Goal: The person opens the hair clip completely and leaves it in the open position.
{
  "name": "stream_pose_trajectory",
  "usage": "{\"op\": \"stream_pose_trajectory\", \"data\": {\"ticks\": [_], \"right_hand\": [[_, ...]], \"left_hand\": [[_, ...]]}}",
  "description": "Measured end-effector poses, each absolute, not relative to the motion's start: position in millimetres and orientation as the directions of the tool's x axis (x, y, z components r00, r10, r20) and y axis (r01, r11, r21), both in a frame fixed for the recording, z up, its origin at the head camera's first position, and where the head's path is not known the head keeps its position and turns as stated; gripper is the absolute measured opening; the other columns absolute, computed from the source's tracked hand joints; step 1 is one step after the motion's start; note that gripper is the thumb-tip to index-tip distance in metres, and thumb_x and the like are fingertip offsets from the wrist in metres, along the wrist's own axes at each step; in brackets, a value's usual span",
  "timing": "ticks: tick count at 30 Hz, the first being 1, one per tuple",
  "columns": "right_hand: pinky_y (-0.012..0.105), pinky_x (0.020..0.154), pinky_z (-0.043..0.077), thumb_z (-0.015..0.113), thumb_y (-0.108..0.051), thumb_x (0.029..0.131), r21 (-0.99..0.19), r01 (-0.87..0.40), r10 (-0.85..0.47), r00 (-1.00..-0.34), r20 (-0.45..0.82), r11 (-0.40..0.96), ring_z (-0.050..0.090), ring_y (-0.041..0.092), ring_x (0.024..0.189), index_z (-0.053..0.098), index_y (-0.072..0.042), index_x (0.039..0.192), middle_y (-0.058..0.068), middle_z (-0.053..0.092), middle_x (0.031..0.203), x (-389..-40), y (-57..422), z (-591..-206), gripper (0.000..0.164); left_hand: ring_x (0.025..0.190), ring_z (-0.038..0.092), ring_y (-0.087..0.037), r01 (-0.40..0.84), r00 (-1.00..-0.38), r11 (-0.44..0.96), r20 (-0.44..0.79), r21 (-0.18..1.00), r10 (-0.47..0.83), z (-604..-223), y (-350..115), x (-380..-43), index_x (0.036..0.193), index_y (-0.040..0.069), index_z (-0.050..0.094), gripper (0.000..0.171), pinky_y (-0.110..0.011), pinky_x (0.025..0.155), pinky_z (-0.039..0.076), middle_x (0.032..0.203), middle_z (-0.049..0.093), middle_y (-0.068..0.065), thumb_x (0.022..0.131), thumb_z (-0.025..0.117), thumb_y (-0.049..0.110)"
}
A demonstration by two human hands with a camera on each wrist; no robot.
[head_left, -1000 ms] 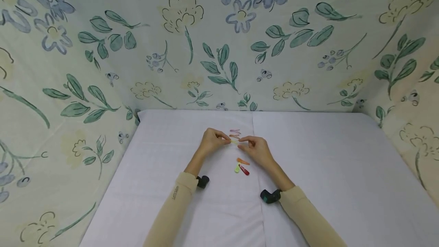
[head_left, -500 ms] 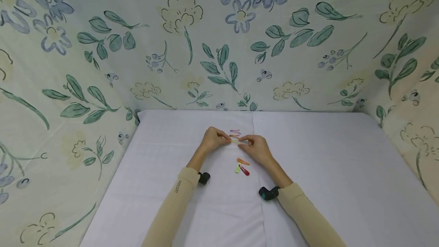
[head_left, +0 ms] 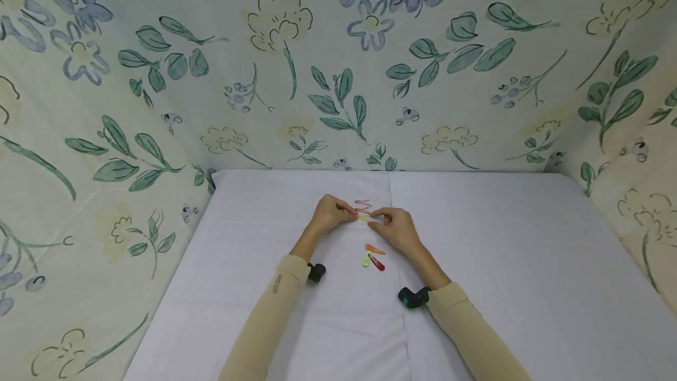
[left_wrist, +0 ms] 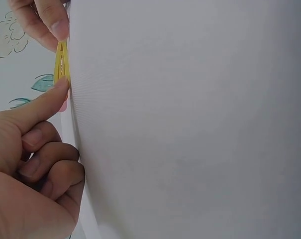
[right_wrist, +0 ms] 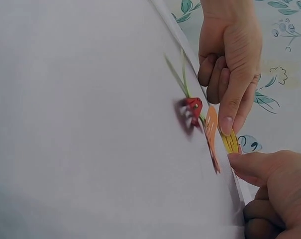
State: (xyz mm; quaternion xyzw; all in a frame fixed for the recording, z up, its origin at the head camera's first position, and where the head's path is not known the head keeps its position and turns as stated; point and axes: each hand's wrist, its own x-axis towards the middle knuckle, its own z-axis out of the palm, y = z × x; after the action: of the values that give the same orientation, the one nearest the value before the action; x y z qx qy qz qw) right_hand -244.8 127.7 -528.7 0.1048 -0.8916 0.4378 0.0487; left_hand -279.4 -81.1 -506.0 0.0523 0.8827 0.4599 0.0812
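Your hands have barely shifted: left hand [head_left: 329, 214] at nine o'clock, right hand [head_left: 395, 229] at three, fingertips still pinching opposite ends of the slim, slotted, seemingly metal yellow hair clip [right_wrist: 231, 142], so it remains spanned between them.

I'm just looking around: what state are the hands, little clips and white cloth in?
White cloth: spread out, creased.
Yellow clip: held; open or shut unclear.
Left hand: pinching one end of it.
Right hand: pinching the other.
Pink clip: on the cloth, arms apparently spread.
Brownish-orange clip: beyond the yellow one; open or shut unclear.
Orange clip: lying on the cloth.
Lime clip: lying on the cloth.
Red clip: lying on the cloth.
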Motion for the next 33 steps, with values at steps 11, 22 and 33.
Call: {"op": "stream_pose_trajectory", "data": {"ticks": [11, 22, 33], "right_hand": [[0.022, 0.05, 0.027, 0.083, -0.015, 0.087, -0.777, -0.22, -0.136, -0.976, 0.173, 0.589, 0.037, 0.009, 0.053, 0.08, -0.005, 0.105, -0.004, 0.043, 0.058, -245, 128, -528, 0.02], [0.023, 0.053, 0.029, 0.083, -0.018, 0.089, -0.782, -0.165, -0.118, -0.986, 0.118, 0.601, 0.039, 0.011, 0.055, 0.08, -0.006, 0.109, -0.003, 0.045, 0.061, -244, 129, -527, 0.024], [0.024, 0.053, 0.028, 0.084, -0.016, 0.087, -0.838, -0.171, -0.091, -0.985, 0.145, 0.519, 0.034, 0.008, 0.053, 0.081, -0.007, 0.104, -0.004, 0.04, 0.057, -234, 135, -528, 0.019]], "left_hand": [[0.082, 0.054, -0.016, -0.005, -0.984, 0.566, -0.106, 0.824, 0.145, -503, -80, -277, 0.088, 0.01, 0.084, 0.005, -0.026, 0.072, 0.041, 0.1, 0.077, -0.008, 0.084, 0.086, 0.012], [0.087, 0.057, -0.018, -0.028, -0.986, 0.563, -0.117, 0.826, 0.123, -503, -82, -274, 0.089, 0.012, 0.085, 0.006, -0.029, 0.077, 0.044, 0.103, 0.078, -0.008, 0.084, 0.086, 0.013], [0.079, 0.052, -0.016, -0.047, -0.993, 0.504, -0.096, 0.862, 0.072, -498, -95, -264, 0.089, 0.014, 0.085, 0.005, -0.027, 0.067, 0.04, 0.093, 0.075, -0.005, 0.084, 0.086, 0.013]]}}
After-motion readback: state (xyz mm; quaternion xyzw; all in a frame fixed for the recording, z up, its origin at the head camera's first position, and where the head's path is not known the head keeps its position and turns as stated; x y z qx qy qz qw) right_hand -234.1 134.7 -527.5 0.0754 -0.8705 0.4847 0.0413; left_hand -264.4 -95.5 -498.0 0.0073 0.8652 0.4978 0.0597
